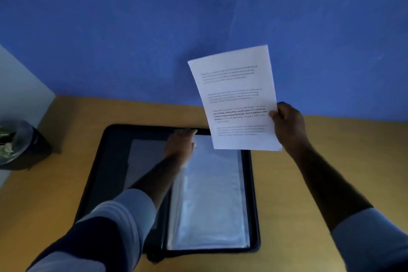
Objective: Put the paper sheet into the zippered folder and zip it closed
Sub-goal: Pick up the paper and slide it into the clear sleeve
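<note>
A black zippered folder point(114, 161) lies open flat on the wooden table, its right half filled with clear plastic sleeves point(212, 201). My right hand point(287, 126) pinches the right edge of a white printed paper sheet point(236, 99) and holds it upright in the air above the folder's far right corner. My left hand point(181, 143) reaches over the middle of the folder, fingers extended flat near the top edge of the sleeves; it is blurred and I cannot tell whether it touches them.
The yellow-brown table point(331, 157) meets a blue wall point(198, 17) at the back. A dark pot with a plant point(19, 146) stands at the left edge, beside a white wall point(19, 86).
</note>
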{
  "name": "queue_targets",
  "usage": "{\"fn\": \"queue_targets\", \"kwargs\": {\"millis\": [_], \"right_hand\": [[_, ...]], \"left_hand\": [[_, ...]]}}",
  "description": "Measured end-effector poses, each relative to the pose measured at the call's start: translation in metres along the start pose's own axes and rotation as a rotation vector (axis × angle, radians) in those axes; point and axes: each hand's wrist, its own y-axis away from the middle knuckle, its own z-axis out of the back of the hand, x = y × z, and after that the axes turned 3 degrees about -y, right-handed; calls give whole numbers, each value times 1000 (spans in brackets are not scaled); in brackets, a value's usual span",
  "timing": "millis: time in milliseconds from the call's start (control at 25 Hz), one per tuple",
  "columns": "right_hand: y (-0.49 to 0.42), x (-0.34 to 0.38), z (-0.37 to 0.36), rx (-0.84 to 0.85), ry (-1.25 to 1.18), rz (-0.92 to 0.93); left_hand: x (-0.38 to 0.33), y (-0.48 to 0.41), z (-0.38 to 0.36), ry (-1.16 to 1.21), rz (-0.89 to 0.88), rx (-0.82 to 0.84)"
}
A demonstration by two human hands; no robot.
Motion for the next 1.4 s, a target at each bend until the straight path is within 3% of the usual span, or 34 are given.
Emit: {"fn": "queue_targets", "kwargs": {"millis": [240, 680, 920, 1400], "right_hand": [[-29, 24, -18, 81, 105, 148], [-65, 53, -36, 140, 68, 288], [-75, 60, -52, 207, 44, 282], [-85, 55, -104, 363, 55, 174]], "left_hand": [[-3, -15, -4, -159, -96, 15], [-19, -18, -1, -147, -74, -34], [-23, -20, 0, -106, -75, 30], [-47, -12, 17, 77, -47, -12]]}}
